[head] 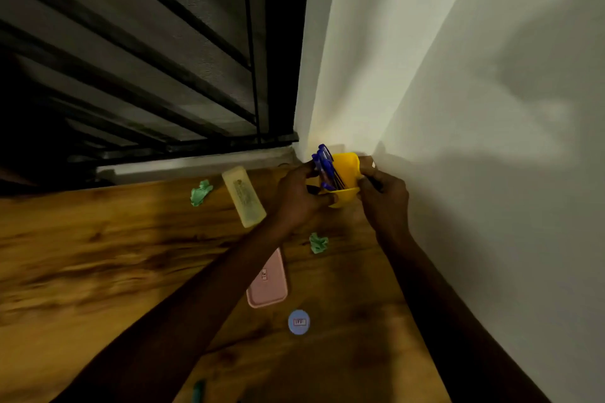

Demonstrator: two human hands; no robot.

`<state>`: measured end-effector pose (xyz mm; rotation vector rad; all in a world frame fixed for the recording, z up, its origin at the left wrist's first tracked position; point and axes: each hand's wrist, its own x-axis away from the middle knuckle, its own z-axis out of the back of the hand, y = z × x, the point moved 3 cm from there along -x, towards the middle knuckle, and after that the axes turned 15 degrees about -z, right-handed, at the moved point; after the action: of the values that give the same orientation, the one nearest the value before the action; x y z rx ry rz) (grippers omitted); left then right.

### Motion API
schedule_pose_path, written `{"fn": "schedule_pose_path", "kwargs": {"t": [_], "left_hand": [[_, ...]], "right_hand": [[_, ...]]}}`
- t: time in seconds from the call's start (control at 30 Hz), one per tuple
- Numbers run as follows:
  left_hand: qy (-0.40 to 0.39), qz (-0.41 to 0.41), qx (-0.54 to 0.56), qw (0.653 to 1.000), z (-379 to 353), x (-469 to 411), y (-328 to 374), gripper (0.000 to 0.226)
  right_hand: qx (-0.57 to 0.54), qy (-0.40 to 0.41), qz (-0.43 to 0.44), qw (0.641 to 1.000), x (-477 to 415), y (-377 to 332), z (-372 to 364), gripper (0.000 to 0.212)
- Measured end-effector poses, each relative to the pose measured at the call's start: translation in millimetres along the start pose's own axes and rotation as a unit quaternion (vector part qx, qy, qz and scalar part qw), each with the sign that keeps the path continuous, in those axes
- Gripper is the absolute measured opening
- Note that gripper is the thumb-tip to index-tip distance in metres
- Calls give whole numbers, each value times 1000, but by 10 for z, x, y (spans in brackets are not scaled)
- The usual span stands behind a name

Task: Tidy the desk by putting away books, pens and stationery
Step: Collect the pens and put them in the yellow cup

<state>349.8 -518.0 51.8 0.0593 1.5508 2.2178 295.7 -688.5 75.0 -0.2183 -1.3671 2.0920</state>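
A yellow cup [347, 170] stands at the far right corner of the wooden desk [98, 255], tilted toward me. Several blue-capped pens [324, 163] stick out of it. My left hand [299, 195] grips the cup's near left rim, its fingers touching the pens. My right hand [384, 198] holds the cup's right side, and a dark thin thing shows in its fingers. A yellow pencil case [244, 201] and a pink pencil case [268, 281] lie on the desk, the pink one partly under my left forearm.
Two crumpled green paper balls [200, 192] [318, 243] lie on the desk. A round light-blue disc [298, 322] sits near the pink case. A teal pen tip [198, 391] shows at the bottom edge. A white wall [491, 141] runs along the right; a barred window [147, 59] stands behind.
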Motion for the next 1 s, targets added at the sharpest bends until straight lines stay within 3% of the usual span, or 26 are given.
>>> {"fn": "schedule_pose_path", "kwargs": {"t": [0.6, 0.83, 1.0], "left_hand": [[-21, 25, -30, 999, -407, -457, -282, 73], [-16, 62, -16, 998, -360, -417, -322, 100], [6, 68, 0, 998, -113, -164, -162, 94]], "right_hand": [[11, 3, -33, 999, -628, 326, -5, 27], [30, 7, -53, 998, -650, 384, -16, 42], [10, 40, -34, 999, -370, 450, 141, 38]]}}
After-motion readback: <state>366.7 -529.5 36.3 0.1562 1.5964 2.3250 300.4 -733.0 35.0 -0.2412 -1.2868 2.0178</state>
